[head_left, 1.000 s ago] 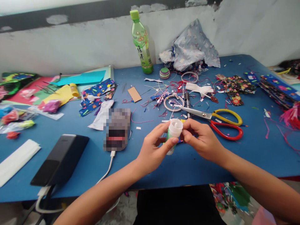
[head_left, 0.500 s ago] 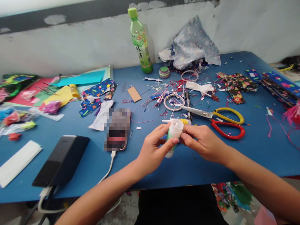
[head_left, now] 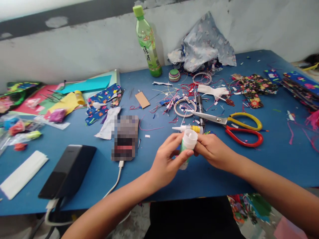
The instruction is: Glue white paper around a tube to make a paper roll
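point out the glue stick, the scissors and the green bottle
glue stick (head_left: 188, 139), head view, on its white cap
scissors (head_left: 218, 120), head view, at the pivot where the blades meet the handles
green bottle (head_left: 150, 54), head view, on the label

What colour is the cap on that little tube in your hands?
White: the cap tops a green-bodied glue stick; the head view shows it.

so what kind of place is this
Likely a craft worktable: scissors, coloured paper sheets and thread scraps litter the blue table, and the left hand and right hand hold a glue stick.
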The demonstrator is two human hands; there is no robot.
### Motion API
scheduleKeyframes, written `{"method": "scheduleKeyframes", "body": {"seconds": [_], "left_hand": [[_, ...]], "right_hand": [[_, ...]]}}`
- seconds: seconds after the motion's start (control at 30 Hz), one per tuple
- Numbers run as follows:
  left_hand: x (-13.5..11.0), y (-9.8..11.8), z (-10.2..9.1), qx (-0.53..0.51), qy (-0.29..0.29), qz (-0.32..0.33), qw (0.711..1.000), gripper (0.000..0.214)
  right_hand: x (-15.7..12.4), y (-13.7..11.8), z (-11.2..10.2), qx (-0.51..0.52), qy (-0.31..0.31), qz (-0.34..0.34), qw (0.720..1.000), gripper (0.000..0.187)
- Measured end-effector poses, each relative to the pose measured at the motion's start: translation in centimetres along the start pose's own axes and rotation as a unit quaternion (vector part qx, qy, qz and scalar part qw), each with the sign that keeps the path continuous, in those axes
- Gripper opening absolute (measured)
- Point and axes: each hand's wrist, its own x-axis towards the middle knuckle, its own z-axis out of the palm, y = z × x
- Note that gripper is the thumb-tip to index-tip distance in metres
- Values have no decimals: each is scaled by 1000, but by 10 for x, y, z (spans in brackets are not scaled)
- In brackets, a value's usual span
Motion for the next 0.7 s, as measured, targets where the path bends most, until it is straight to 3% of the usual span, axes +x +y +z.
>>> {"method": "scheduleKeyframes", "body": {"seconds": [0.2,0.37,0.7], "left_hand": [[2,5,-3,-26,27,47,998,33],[3,4,-6,-32,20,25,999,35],[0,2,-3,-12,26,30,999,36]], "right_hand": [[-1,-11,-2,14,21,-61,998,21],[-4,-16,-2,-41,19,-39,998,25],[-7,-18,-2,-15,-5,1,1000,29]]}}
